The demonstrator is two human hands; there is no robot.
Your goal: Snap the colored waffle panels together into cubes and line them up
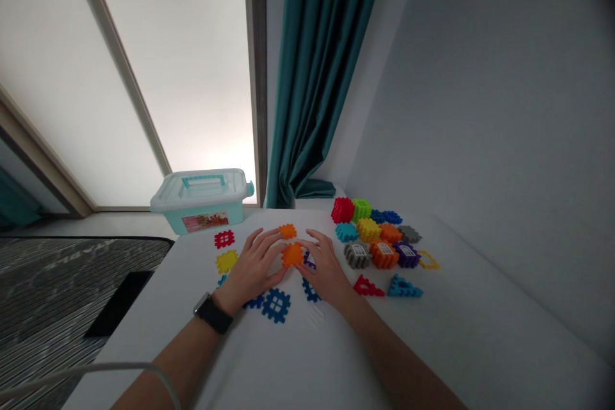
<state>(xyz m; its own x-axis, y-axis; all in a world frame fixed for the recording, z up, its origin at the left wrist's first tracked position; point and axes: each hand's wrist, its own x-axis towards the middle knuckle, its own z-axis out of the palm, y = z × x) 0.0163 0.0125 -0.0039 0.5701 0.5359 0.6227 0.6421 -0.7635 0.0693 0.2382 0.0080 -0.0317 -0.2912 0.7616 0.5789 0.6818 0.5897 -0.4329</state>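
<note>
The curled fingers of the left hand [254,262] and right hand [324,266] close on a bright orange plastic waffle block [292,255] from 2 sides, apparently gripping it between them to steady it; a purple plastic waffle block [310,261] sits just beside it.

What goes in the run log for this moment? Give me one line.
left hand: at orange waffle block | right hand: at same block | nearby: smaller orange block, blue block | beyond: lidded plastic box
</note>
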